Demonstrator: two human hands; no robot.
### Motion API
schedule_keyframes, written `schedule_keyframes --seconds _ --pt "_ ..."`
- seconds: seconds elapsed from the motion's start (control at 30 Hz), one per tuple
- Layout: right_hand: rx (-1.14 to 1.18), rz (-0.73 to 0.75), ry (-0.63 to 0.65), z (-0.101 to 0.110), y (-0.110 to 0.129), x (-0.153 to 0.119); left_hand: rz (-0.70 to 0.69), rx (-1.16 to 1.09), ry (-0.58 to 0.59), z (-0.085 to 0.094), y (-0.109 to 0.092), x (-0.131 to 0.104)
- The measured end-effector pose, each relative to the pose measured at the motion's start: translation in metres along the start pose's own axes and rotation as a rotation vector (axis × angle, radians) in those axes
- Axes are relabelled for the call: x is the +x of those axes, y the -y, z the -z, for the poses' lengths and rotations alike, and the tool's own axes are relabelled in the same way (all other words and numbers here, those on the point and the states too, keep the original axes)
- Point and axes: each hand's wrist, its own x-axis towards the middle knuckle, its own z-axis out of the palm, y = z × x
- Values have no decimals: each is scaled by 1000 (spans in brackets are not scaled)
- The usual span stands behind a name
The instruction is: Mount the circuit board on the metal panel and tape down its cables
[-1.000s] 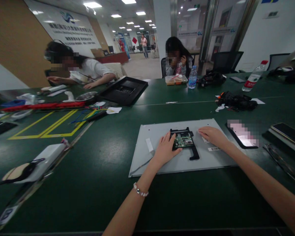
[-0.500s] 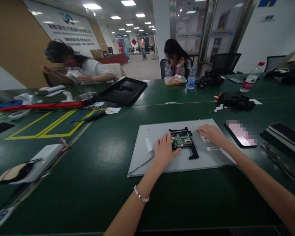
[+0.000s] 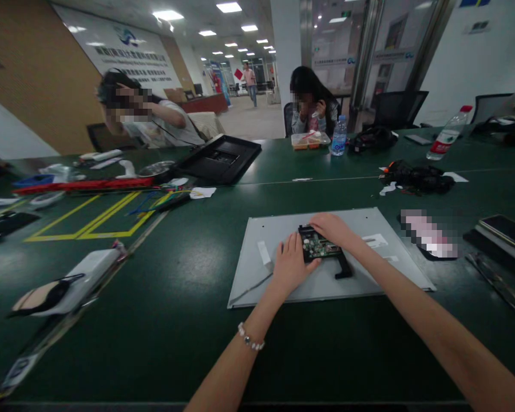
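A flat grey metal panel [image 3: 369, 274] lies on the table in front of me. On it sits a green circuit board [image 3: 317, 246] in a black plastic bracket [image 3: 345, 269] with an arm reaching down its right side. My left hand [image 3: 290, 260] holds the bracket's left edge, its fingers along the side and its thumb at the lower edge. With fingers bent and together, my right hand [image 3: 331, 229] grips the top edge and covers the upper right part of the board. Its fingertips are partly hidden. A thin cable [image 3: 251, 289] runs left from beneath my left hand.
A phone [image 3: 431, 240] and eyeglasses [image 3: 495, 286] lie right of the panel. Farther back are a black frame [image 3: 223, 160], black cables [image 3: 420, 176] and two bottles, one red-capped [image 3: 448, 134]. A white device [image 3: 77, 274] rests left. Two people sit across the table.
My right hand has moved left from the panel's right side onto the bracket's top edge. My left hand stays on the bracket. Across the table, the person at left has raised their hands to their head.
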Motion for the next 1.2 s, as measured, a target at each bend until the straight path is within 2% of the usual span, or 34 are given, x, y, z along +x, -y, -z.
schedule_keyframes --seconds 0.17,0.53,0.63,0.73,0.83,0.97,1.0,1.07,1.13,1.2 --pt "9 -12 31 -6 -1 -3 -9 35 -1 0 0 0" --pt "31 -4 72 -2 -1 -1 7 4 18 3 -3 2" --pt "40 3 76 -2 -3 -2 34 4 3 9 -9 3" --pt "42 10 78 -1 -5 -3 15 -12 -59 24 -8 5" --pt "38 13 81 0 -6 -3 59 -73 -136 41 16 11" --pt "33 14 73 5 -5 -5 240 -162 -263 48 78 14" --pt "31 12 66 8 -4 -5 278 -184 -258 47 93 14" --pt "28 4 47 14 -2 -5 333 -301 -172 41 116 13" --pt "27 -2 23 21 2 -6 339 -395 -69 35 129 11" --pt "29 0 -1 27 8 -8 295 -437 -11 33 133 10"
